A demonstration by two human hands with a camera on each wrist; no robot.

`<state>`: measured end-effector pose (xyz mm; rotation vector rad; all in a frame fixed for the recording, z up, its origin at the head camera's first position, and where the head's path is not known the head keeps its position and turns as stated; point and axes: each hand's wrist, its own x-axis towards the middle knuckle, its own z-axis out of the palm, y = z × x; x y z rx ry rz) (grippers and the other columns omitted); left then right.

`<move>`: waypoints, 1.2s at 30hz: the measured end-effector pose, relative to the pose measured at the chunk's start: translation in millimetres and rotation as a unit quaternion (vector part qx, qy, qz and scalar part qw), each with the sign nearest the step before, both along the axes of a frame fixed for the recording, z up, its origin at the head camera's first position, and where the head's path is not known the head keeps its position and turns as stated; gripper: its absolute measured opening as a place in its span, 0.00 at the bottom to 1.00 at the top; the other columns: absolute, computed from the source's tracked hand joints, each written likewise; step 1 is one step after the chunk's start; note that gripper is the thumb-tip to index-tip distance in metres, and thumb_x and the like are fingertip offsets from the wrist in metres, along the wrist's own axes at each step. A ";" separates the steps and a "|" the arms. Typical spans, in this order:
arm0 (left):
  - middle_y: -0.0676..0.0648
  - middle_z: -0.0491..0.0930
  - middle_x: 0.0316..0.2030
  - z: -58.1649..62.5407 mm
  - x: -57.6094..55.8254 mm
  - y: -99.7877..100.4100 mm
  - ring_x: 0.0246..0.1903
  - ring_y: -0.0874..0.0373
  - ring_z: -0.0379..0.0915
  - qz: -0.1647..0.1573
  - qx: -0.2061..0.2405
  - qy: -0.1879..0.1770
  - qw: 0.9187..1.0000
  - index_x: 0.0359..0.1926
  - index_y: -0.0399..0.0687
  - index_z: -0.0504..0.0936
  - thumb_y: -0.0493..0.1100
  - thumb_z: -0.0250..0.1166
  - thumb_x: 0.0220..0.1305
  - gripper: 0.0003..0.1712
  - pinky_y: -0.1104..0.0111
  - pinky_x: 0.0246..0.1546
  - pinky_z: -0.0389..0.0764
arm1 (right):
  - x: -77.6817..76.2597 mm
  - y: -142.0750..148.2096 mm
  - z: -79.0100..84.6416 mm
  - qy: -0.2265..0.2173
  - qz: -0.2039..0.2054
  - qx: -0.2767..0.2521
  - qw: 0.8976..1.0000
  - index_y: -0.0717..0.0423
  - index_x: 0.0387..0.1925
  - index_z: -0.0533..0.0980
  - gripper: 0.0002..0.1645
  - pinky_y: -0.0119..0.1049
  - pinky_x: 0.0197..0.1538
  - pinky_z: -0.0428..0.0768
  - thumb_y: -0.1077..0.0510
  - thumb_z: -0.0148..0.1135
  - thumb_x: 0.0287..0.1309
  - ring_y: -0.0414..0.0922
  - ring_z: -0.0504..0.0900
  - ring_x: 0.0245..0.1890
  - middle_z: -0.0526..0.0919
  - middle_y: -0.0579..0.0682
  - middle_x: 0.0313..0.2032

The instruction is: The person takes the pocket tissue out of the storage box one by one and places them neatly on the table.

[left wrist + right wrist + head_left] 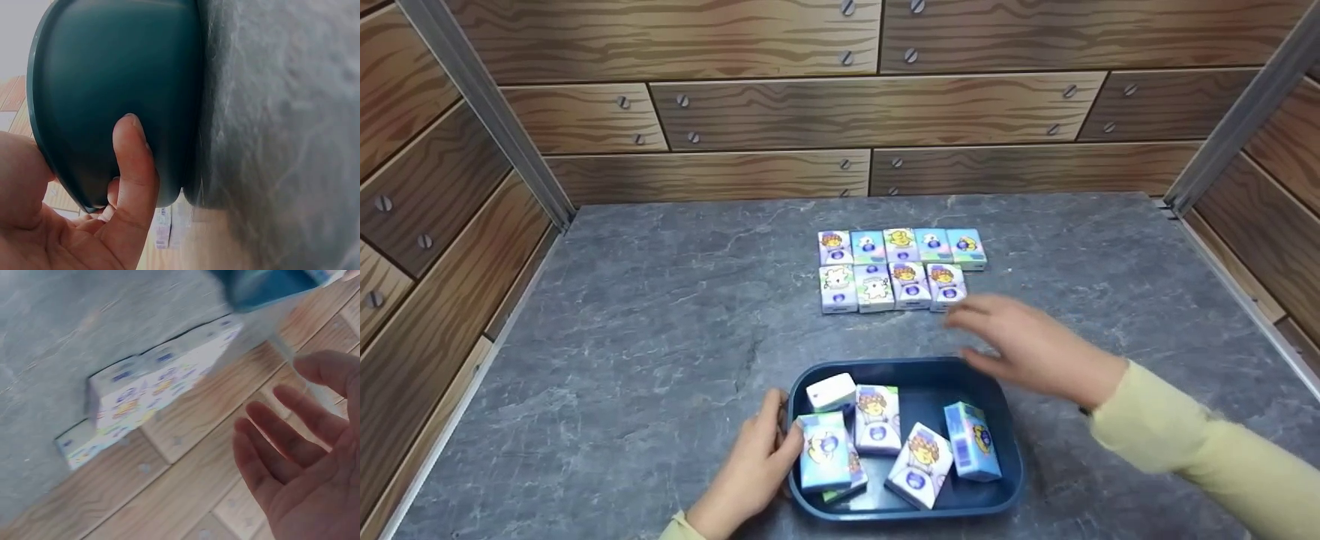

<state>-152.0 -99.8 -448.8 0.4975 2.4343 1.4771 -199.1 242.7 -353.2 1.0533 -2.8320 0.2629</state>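
My left hand (750, 461) grips the left rim of a dark blue plastic tray (907, 516), its thumb at the rim and its fingers on the outside wall. The left wrist view shows a finger against that wall. Inside the tray lie several small cartoon-printed boxes, among them a light blue box (823, 452) beside the left thumb and a tilted white box (921, 466). My right hand (1027, 345), holding nothing, hovers over the tray's far right corner with fingers loosely bent. Its fingertips are nearest to the right-end box (946, 285) of the front row.
Beyond the tray, more boxes lie side by side in two rows, with a light blue box (966, 247) ending the back row. The grey marbled table (660, 315) is bordered by wood-patterned walls (765, 112) with metal corner strips.
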 end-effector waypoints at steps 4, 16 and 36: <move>0.49 0.73 0.23 -0.7 0.7 -0.2 0.14 0.58 0.69 0.004 -0.002 -0.002 1.000 0.49 0.42 0.64 0.44 0.50 0.72 0.11 0.66 0.14 0.75 | 26.2 -7.6 0.8 -0.018 0.047 0.002 0.999 0.49 0.49 0.78 0.20 0.41 0.51 0.77 0.50 0.67 0.55 0.40 0.76 0.48 0.78 0.43 0.47; 0.50 0.72 0.22 -1.4 0.6 -1.5 0.17 0.59 0.68 0.018 -0.017 0.009 1.000 0.48 0.43 0.65 0.45 0.51 0.71 0.11 0.68 0.18 0.73 | 63.1 -15.8 -17.5 -0.180 0.006 0.150 0.972 0.54 0.66 0.66 0.46 0.54 0.60 0.68 0.35 0.66 0.51 0.56 0.67 0.63 0.66 0.59 0.65; 0.51 0.73 0.23 -1.4 0.9 -0.8 0.18 0.60 0.68 0.009 -0.017 0.025 1.000 0.48 0.43 0.65 0.44 0.51 0.71 0.10 0.69 0.19 0.73 | 61.9 -12.4 -28.8 -0.191 0.021 0.147 0.970 0.53 0.67 0.64 0.43 0.53 0.61 0.67 0.42 0.67 0.54 0.54 0.68 0.62 0.68 0.59 0.63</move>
